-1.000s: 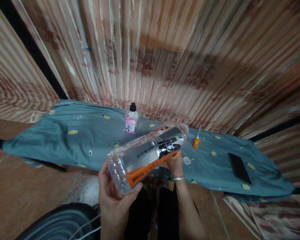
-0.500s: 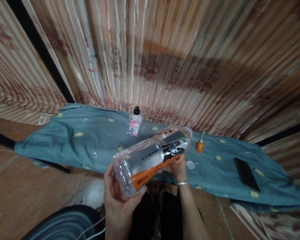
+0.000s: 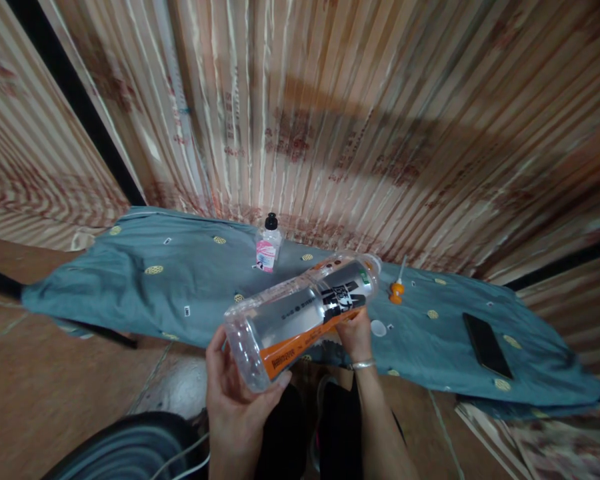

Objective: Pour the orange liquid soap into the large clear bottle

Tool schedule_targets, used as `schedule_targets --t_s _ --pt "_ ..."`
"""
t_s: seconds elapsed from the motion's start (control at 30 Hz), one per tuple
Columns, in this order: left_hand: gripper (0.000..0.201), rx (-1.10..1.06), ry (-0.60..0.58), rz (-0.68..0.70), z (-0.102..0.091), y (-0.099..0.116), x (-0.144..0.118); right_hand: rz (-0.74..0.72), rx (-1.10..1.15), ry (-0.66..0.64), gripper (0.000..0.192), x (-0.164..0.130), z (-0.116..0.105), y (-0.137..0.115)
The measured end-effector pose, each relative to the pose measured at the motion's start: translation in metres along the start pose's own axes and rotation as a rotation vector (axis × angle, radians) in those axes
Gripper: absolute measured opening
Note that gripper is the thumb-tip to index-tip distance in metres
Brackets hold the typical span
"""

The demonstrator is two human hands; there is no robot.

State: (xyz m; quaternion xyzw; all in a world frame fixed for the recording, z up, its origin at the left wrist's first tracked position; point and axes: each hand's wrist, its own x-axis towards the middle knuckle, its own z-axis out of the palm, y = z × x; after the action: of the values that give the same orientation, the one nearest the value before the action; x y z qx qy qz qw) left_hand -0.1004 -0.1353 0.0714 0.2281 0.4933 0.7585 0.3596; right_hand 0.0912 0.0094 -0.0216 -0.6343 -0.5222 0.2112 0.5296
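1. The left hand [image 3: 240, 393] cups the base end of a clear bottle [image 3: 300, 313], thumb up one side and fingers curled under the other, so the closed grip carries the weight from below.

2. The right hand [image 3: 355, 333] closes on the same bottle near its neck end, from underneath, by the black print on the label. With a hand at each end the bottle lies almost flat (neck end tipped a little up and away), held over the person's lap and not touching anything else.

3. The orange strip of the label faces down toward the left palm, and the silver part faces up, which looks like a hold meant for turning the label into view. No cap shows on the neck, though I cannot be sure from here.

4. Just past the right hand, on the blue cloth [image 3: 130, 287], lies a small white cap [image 3: 379, 327], loose and within easy reach of those fingers.

5. A little farther out from that hand stands an orange nozzle [image 3: 395, 289], spout up.

6. Beyond the bottle's middle, a small bottle [image 3: 267, 247] with a black top and pink label stands upright near the striped wall [image 3: 330, 120].

7. Well off to the right of the grip, a dark phone [image 3: 485, 345] lies flat on the cloth, out of the way of both hands.
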Motion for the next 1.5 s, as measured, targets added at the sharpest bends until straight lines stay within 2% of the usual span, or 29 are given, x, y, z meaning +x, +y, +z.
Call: schedule_targets --t_s 0.13,0.4,0.63,0.77,0.87,1.03,1.5 --pt "0.092 0.011 -0.021 -0.004 -0.005 -0.003 0.002 0.000 0.077 -0.044 0.050 0.000 0.002 -0.002" --pt "0.085 -0.011 0.010 0.031 0.008 0.007 -0.001 0.047 0.082 -0.062 0.059 0.001 0.000 0.000" --pt "0.087 -0.018 -0.036 0.048 -0.002 -0.002 0.002 0.036 0.106 -0.091 0.059 0.000 -0.001 -0.002" --pt "0.083 -0.010 -0.038 0.052 -0.002 -0.001 0.002 0.034 0.076 -0.049 0.058 0.000 -0.001 -0.002" --pt "0.086 -0.014 -0.022 0.037 0.003 0.003 0.000 0.054 0.034 -0.027 0.058 0.001 -0.001 -0.002" --pt "0.086 -0.048 0.072 -0.003 0.014 0.009 -0.007 0.059 -0.013 -0.026 0.054 0.000 -0.003 -0.002" --pt "0.086 -0.082 0.085 -0.012 0.017 0.011 -0.008 0.054 0.007 -0.029 0.047 -0.001 -0.004 -0.011"
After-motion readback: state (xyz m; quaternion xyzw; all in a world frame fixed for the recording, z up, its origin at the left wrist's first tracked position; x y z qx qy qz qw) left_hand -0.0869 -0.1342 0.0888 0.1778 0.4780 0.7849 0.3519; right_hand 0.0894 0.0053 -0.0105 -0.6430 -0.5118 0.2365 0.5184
